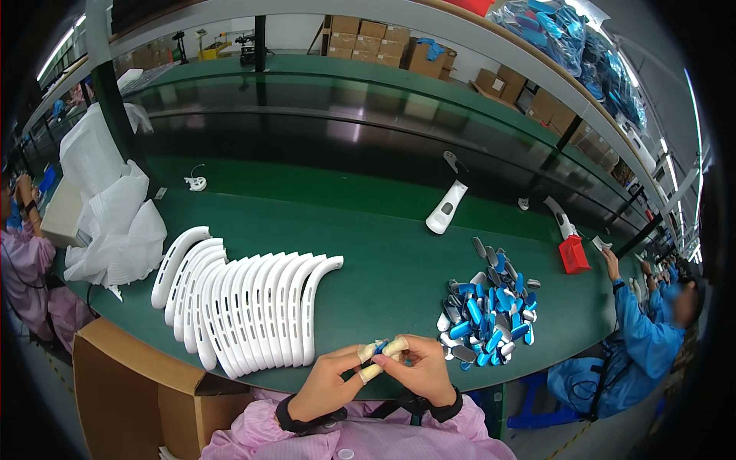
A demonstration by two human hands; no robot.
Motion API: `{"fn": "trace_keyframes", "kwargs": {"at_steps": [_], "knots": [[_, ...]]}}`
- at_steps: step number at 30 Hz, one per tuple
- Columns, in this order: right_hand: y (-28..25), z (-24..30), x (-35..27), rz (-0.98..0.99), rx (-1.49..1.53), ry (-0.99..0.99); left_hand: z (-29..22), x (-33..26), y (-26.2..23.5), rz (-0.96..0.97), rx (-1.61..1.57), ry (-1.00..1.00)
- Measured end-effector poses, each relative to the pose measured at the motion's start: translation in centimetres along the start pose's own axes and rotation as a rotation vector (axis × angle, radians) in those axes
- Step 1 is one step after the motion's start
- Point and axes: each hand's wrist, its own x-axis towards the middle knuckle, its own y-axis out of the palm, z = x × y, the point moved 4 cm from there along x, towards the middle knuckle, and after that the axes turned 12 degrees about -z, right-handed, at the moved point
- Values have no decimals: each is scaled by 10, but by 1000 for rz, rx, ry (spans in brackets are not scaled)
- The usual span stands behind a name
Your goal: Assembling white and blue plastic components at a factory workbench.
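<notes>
At the near edge of the green table, my left hand [328, 381] and my right hand [423, 371] meet with their fingers closed. Cream finger cots cover several fingertips. Between them is a small dark piece with blue on it [379, 348]; the fingers hide most of it, so its exact kind does not show. To the right lies a loose pile of small oval pieces [484, 316], some blue and shiny, others grey or white. On the left, several white curved slotted parts [253, 307] lie side by side in a row.
A cardboard box [138, 383] stands open at the near left. White foam wrapping [115, 207] is heaped at the far left. Farther back are a white handle-shaped part [447, 207] and a red bin [573, 254]. A person in blue [640, 337] sits at the right.
</notes>
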Motion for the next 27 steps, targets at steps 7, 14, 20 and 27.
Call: {"fn": "trace_keyframes", "kwargs": {"at_steps": [7,14,20,27], "knots": [[9,1,-7,-151,141,-28,-6,5,3,-68,190,183],[-19,-13,-6,-316,176,47,10,7,2,-75,-389,-206],[-26,-2,-9,-347,-167,-83,19,8,-4,-147,-413,-248],[-16,-19,-10,225,-865,-321,13,7,-4,-184,-404,-282]]}}
